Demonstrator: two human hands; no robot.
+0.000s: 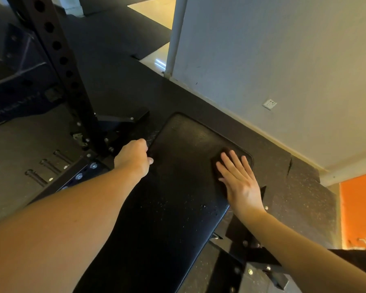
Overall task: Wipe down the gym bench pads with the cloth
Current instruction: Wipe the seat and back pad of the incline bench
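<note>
Nearest the camera, the long black vinyl bench pad (169, 208) begins at the lower edge and runs away toward the upper right, so its long axis goes from the person to the far rounded end. Small pale specks lie on its middle part. Farther along, the left hand (133, 159) holds the left edge of the pad with its fingers curled round it. Opposite, the right hand (239, 180) lies flat with straight, spread fingers and presses the small dark brown cloth (216, 164) onto the pad, just beside the far right corner. The palm hides most of the cloth. Almost the whole pad lies nearer than the cloth, so I judge that the next stroke should pull back toward the body. Beyond stand the black perforated steel rack post (57, 49) and the pale grey wall (283, 60).
</note>
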